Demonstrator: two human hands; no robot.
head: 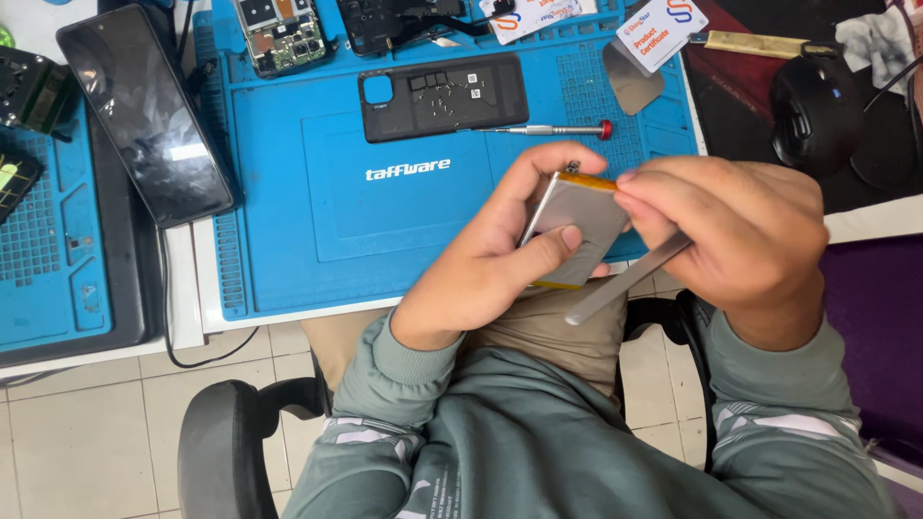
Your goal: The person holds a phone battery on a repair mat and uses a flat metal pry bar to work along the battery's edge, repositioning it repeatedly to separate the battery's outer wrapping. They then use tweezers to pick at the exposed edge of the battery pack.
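Note:
My left hand [486, 255] grips a flat silver phone battery [574, 223] with a yellow strip along its top edge, thumb pressed on its face. My right hand [740, 235] touches the battery's upper right corner with its fingertips and holds a flat metal pry tool [615, 285] that slants down to the left under the battery. Both hands hover above the near edge of the blue work mat [317, 221].
On the mat lie a black phone back cover [442, 96], a red-capped screwdriver [548, 129], a circuit board [281, 37] and a phone frame [394, 24]. A dark phone screen [144, 111] lies at left, a black round device [817, 106] at right. Chair armrest [226, 447] below.

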